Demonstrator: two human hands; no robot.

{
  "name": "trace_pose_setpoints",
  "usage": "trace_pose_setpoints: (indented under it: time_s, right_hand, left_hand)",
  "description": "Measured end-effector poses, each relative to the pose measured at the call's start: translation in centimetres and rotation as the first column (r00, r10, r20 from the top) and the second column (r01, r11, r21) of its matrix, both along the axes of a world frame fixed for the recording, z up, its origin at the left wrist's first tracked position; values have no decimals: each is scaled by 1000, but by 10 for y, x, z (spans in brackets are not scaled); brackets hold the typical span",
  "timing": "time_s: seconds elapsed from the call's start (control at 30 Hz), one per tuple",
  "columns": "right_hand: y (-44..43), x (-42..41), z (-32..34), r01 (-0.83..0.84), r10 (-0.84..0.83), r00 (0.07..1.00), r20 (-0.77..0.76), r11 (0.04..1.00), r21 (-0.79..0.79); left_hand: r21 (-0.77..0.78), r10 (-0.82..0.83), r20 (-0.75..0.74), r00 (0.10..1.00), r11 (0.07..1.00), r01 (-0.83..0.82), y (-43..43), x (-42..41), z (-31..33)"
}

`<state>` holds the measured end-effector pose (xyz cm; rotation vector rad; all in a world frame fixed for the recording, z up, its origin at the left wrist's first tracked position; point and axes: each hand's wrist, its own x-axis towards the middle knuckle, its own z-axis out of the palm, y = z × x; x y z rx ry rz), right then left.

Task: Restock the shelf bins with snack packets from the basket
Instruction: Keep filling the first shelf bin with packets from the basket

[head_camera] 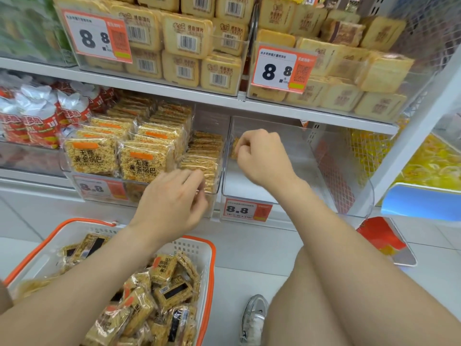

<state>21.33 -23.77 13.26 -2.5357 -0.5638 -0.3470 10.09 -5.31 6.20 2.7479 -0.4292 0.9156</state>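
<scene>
A white basket with an orange rim (pixel 208 250) sits on the floor at lower left, holding several golden rice-crisp packets (pixel 163 268). My left hand (pixel 172 203) hovers at the front of a clear bin (pixel 217 171) filled with the same packets, fingers curled at the row of upright packets (pixel 202 163). My right hand (pixel 262 156) reaches into the neighbouring clear bin (pixel 294 158), which looks almost bare, and pinches one packet (pixel 235 148) against its left wall.
The upper shelf carries bins of pale square cracker packs (pixel 187 38) with 8.8 price tags (pixel 96 36). Red and silver bags (pixel 42 113) fill the left bin. My bare knee (pixel 324 283) and a shoe (pixel 254 318) are at lower right; a blue bin (pixel 421 203) stands further right.
</scene>
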Motion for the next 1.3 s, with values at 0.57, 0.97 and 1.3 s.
trace_pose_setpoints:
  time_s: [0.57, 0.97, 1.3]
  right_hand:
    - [83, -84, -159, -614, 351, 788, -506, 380, -692]
    - [108, -57, -257, -697, 111, 702, -703, 311, -646]
    - [127, -84, -267, -723, -9, 622, -783, 375, -580]
  left_hand:
    - [423, 393, -891, 228, 900, 102, 87, -42, -122]
    - [352, 334, -929, 159, 931, 100, 85, -43, -144]
    - [157, 164, -985, 55, 981, -110, 106, -34, -147]
